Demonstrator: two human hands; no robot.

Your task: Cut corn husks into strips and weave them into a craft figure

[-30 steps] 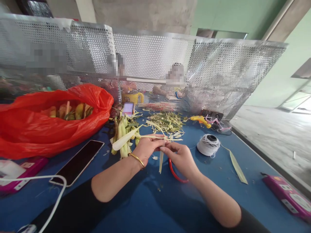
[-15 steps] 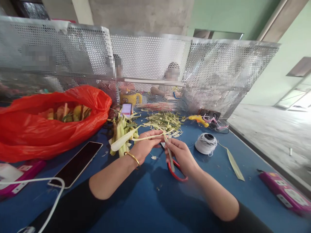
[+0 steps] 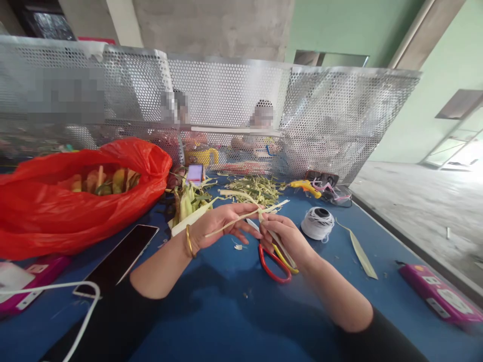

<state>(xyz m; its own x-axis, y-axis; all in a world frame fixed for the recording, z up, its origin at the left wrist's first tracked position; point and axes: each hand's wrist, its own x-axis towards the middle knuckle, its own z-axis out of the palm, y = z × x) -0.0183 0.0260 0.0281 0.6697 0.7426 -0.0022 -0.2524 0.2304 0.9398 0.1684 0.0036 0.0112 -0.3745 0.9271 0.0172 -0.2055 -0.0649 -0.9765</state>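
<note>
Pale corn husk strips (image 3: pixel 260 213) cross between my two hands over the blue table. My left hand (image 3: pixel 228 221), with a gold bangle on its wrist, holds the strips at its fingertips; one strip runs across its palm. Its lower fingers are partly spread. My right hand (image 3: pixel 281 232) pinches the strips where they cross, and a tail of husk hangs below its fingers. Under the right hand lie scissors (image 3: pixel 277 264) with red and yellow handles, partly covered. A bundle of husks (image 3: pixel 186 203) lies behind my left hand.
Husk scraps (image 3: pixel 256 188) are heaped beyond my hands. A red plastic bag (image 3: pixel 151 161) and a phone (image 3: pixel 121 256) lie left. String (image 3: pixel 317 223), a loose husk (image 3: pixel 362 254), a yellow glue gun (image 3: pixel 305 187) and a purple box (image 3: pixel 437 291) are right. A perforated metal screen (image 3: pixel 230 85) stands behind.
The husk strips have turned, and their ends now stick out to the right past my fingertips. My left hand has opened its lower fingers. More of the scissors shows, including the yellow handle.
</note>
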